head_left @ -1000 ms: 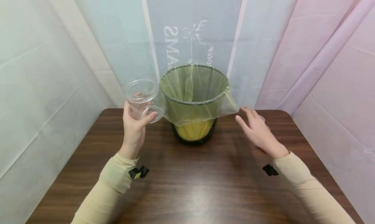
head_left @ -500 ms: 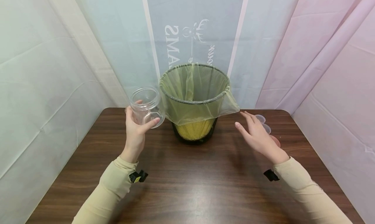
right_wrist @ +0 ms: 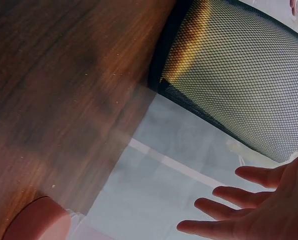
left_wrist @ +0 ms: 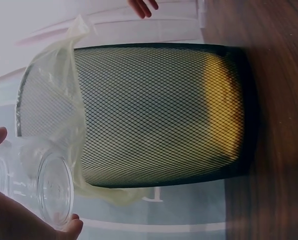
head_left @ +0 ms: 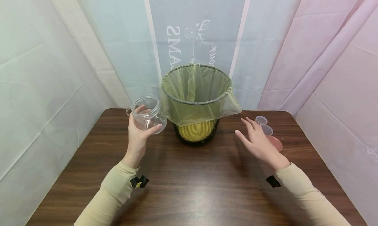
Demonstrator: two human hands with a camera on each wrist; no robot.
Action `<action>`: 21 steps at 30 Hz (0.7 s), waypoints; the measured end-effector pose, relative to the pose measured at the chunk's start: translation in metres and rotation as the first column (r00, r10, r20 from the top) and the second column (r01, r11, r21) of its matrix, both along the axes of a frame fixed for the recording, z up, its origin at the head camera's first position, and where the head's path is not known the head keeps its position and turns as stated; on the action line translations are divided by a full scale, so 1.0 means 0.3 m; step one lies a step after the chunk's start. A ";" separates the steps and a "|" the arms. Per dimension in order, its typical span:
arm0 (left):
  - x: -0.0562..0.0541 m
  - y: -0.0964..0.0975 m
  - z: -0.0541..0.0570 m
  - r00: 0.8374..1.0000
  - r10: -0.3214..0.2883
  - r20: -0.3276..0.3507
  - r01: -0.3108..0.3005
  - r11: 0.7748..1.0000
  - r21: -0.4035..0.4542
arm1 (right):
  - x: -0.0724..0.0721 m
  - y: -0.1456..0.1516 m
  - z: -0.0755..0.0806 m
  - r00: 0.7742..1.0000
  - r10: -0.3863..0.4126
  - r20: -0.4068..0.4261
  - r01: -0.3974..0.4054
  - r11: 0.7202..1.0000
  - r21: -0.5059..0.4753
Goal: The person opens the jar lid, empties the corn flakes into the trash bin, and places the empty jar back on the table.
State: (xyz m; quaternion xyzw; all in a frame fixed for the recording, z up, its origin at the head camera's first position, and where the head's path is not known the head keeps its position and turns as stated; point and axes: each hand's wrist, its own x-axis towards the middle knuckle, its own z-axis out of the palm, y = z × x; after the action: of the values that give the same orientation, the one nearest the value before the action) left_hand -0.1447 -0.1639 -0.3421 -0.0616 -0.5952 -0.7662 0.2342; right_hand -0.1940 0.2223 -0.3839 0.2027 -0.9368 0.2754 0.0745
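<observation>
A clear, wide-mouthed jar (head_left: 146, 114) is gripped in my left hand (head_left: 137, 134), thumb on the near side and fingers behind. Its open mouth faces up, and it is tilted slightly; the left wrist view shows the jar's round base (left_wrist: 56, 192). Beside it stands a mesh wastebasket (head_left: 196, 132) lined with a thin yellow-green bag (head_left: 192, 116) folded over the rim. My right hand (head_left: 260, 144) hovers to the right of the basket with fingers spread, holding nothing; the right wrist view shows its straight fingers (right_wrist: 224, 215).
Just beyond my right hand are two small clear round pieces (head_left: 267, 130) and a pinkish round object (head_left: 275, 143), partly hidden by the hand. The brown wooden table (head_left: 189, 186) ends at a hanging cloth backdrop (head_left: 118, 55), with cloth walls on both sides.
My left hand has lowered the jar and shifted it slightly right. The right hand has moved slightly down and left; the round pieces behind it show more. The basket has stayed put.
</observation>
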 end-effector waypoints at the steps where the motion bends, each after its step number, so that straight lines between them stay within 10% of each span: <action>1: 0.000 -0.001 -0.006 1.000 0.001 0.006 -0.001 1.000 0.000 | 0.001 0.001 -0.005 1.000 -0.002 0.000 0.002 1.000 0.005; 21: -0.014 -0.057 -0.137 0.972 0.106 0.208 -0.078 0.988 -0.135 | 0.023 0.005 -0.060 0.999 -0.012 0.032 0.011 0.999 0.032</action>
State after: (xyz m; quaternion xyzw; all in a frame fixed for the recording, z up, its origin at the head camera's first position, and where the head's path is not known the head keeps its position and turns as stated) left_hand -0.1489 -0.1810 -0.3830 0.0345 -0.6665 -0.7175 0.1996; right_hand -0.1871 0.2240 -0.4020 0.1940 -0.9432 0.2635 0.0577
